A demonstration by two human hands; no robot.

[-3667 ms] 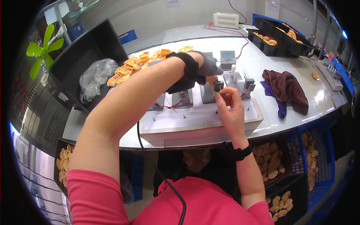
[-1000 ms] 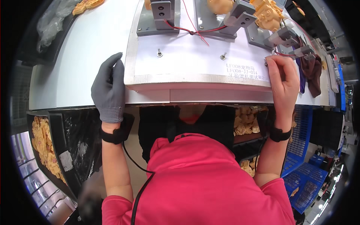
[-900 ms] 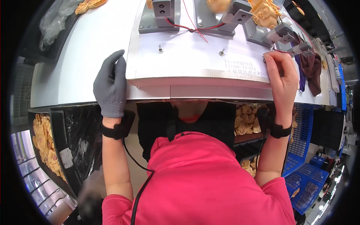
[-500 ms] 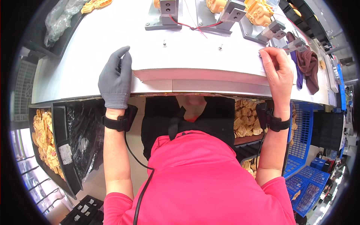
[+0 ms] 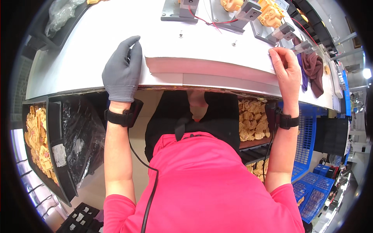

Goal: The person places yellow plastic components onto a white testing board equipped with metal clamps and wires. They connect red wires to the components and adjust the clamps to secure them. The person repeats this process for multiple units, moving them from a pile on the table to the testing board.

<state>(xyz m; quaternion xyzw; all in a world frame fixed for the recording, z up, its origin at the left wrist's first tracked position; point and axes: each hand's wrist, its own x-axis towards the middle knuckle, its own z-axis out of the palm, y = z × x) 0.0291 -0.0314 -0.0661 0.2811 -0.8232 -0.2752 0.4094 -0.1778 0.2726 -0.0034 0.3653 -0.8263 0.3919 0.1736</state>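
Note:
My left hand (image 5: 123,69), in a grey knit glove, rests on the white tabletop beside the left end of a thick white slab (image 5: 206,66). Its thumb lies close against the curled fingers; whatever may be between them is hidden. At the slab's right end is my bare right hand (image 5: 286,70), thumb and forefinger brought together and the other fingers curled. A tiny dark bit shows near those fingertips, too small to name. Two small metal toggle-like pieces, a left one (image 5: 180,34) and a right one (image 5: 234,43), stand upright on the white surface between my hands.
Grey fixtures (image 5: 179,15) with red wires and yellow-orange moulded parts (image 5: 271,14) line the far side. A brown cloth (image 5: 313,70) lies at right. Bins of yellowish parts (image 5: 39,143) sit lower left and under the table. Blue crates (image 5: 312,194) are lower right; clear plastic (image 5: 62,15) is far left.
The whole view has shifted slightly, with the fixtures and metal pieces appearing farther right and higher. Both hands keep nearly the same pose at the slab's ends.

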